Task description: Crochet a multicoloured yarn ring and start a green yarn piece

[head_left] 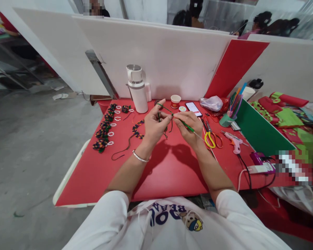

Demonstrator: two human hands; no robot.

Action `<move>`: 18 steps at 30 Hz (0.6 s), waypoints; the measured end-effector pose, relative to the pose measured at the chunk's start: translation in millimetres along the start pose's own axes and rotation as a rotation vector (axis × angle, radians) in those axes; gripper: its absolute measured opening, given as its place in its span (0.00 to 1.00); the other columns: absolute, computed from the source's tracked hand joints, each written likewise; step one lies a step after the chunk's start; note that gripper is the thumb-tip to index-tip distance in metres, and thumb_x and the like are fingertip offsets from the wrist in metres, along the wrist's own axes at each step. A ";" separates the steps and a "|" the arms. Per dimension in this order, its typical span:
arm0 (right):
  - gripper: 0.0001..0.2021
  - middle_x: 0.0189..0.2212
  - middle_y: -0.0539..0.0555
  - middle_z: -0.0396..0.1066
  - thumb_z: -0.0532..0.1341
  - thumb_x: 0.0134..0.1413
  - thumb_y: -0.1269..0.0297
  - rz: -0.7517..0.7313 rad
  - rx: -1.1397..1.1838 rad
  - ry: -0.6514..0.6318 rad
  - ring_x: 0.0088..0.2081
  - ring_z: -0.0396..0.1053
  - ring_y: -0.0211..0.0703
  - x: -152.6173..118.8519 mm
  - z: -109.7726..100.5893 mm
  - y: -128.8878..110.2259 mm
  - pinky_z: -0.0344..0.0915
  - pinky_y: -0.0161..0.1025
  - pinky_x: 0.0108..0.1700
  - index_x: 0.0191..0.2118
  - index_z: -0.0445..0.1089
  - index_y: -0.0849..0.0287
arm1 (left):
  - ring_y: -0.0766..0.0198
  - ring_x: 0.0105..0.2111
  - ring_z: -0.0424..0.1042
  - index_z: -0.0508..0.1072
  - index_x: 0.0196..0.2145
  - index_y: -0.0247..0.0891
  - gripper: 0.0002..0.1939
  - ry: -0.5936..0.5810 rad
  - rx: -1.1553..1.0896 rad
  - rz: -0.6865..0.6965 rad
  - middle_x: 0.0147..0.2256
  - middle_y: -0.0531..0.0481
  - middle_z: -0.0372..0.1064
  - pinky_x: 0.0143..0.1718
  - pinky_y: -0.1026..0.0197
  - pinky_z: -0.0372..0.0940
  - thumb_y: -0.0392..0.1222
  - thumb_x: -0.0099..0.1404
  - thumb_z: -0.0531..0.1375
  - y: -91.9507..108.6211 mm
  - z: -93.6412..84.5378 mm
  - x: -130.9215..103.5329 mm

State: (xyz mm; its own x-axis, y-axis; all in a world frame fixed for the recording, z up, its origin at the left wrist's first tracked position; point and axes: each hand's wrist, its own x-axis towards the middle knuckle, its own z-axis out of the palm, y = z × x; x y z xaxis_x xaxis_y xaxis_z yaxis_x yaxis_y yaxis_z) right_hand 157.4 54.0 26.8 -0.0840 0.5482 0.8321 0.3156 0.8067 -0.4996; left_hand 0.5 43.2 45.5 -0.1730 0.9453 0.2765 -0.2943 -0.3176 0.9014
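Observation:
Above the middle of the red table, my left hand (pixel 155 125) pinches dark green yarn (pixel 165 108). A strand loops over its raised index finger, and short ends dangle below the fingers. My right hand (pixel 189 127) is closed around a crochet hook with a green handle (pixel 187 126) and a thin metal shaft. The hook's tip meets the yarn between the two hands, and the fingers partly cover the small piece there. A dark multicoloured crocheted strip (pixel 137 130) lies beside my left hand, partly hidden by it.
Several dark pompom pieces with white bead loops (pixel 102 133) line the table's left. A white thermos (pixel 137 89), paper cup (pixel 175 101) and phone (pixel 193 109) stand or lie behind. Yellow-handled pliers (pixel 209 139), a pink glue gun (pixel 235 142) and a power strip (pixel 263 167) lie right.

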 end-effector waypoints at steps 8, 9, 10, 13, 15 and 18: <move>0.08 0.43 0.56 0.84 0.67 0.68 0.55 -0.097 0.004 0.132 0.45 0.81 0.50 -16.9 16.0 7.7 0.80 0.53 0.49 0.46 0.84 0.46 | 0.77 0.15 0.48 0.75 0.62 0.40 0.41 -0.143 -0.316 -0.342 0.18 0.66 0.58 0.18 0.68 0.44 0.38 0.50 0.76 7.2 0.7 -4.0; 0.08 0.43 0.56 0.85 0.67 0.67 0.55 -0.097 0.042 0.119 0.44 0.82 0.49 -15.3 13.7 9.8 0.80 0.52 0.49 0.45 0.84 0.46 | 0.78 0.15 0.46 0.76 0.60 0.39 0.40 -0.165 -0.328 -0.369 0.17 0.67 0.57 0.17 0.69 0.42 0.38 0.49 0.76 8.7 -1.5 -2.4; 0.08 0.43 0.55 0.85 0.68 0.67 0.55 -0.093 0.084 0.092 0.44 0.82 0.48 -12.9 10.6 12.0 0.80 0.51 0.48 0.45 0.85 0.46 | 0.78 0.14 0.45 0.77 0.59 0.39 0.39 -0.184 -0.335 -0.388 0.17 0.67 0.56 0.17 0.69 0.40 0.37 0.48 0.76 9.9 -3.8 -0.6; 0.06 0.42 0.53 0.85 0.70 0.65 0.56 -0.057 0.219 -0.018 0.43 0.83 0.45 -3.4 -1.5 17.9 0.81 0.47 0.48 0.45 0.85 0.45 | 0.79 0.14 0.46 0.79 0.55 0.37 0.36 -0.227 -0.331 -0.419 0.18 0.64 0.62 0.17 0.70 0.40 0.34 0.46 0.77 11.8 -9.9 4.5; 0.07 0.41 0.52 0.86 0.71 0.64 0.55 -0.032 0.278 -0.077 0.43 0.83 0.44 2.4 -9.1 21.1 0.80 0.46 0.48 0.44 0.85 0.45 | 0.79 0.14 0.48 0.80 0.52 0.36 0.34 -0.243 -0.322 -0.425 0.19 0.61 0.66 0.17 0.70 0.40 0.34 0.45 0.77 12.0 -12.2 6.3; 0.09 0.41 0.53 0.86 0.72 0.62 0.51 -0.009 0.309 -0.139 0.43 0.83 0.45 7.8 -17.6 25.0 0.80 0.47 0.49 0.44 0.85 0.45 | 0.80 0.14 0.47 0.80 0.49 0.37 0.31 -0.267 -0.314 -0.433 0.21 0.58 0.69 0.17 0.70 0.39 0.34 0.46 0.78 11.7 -13.0 6.4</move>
State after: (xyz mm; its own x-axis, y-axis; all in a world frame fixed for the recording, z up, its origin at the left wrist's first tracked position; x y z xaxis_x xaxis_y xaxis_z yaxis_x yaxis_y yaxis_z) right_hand 181.3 74.6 25.1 -0.2201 0.5483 0.8068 0.0144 0.8288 -0.5593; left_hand -16.2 44.5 53.5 0.2552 0.9667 0.0163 -0.5559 0.1329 0.8205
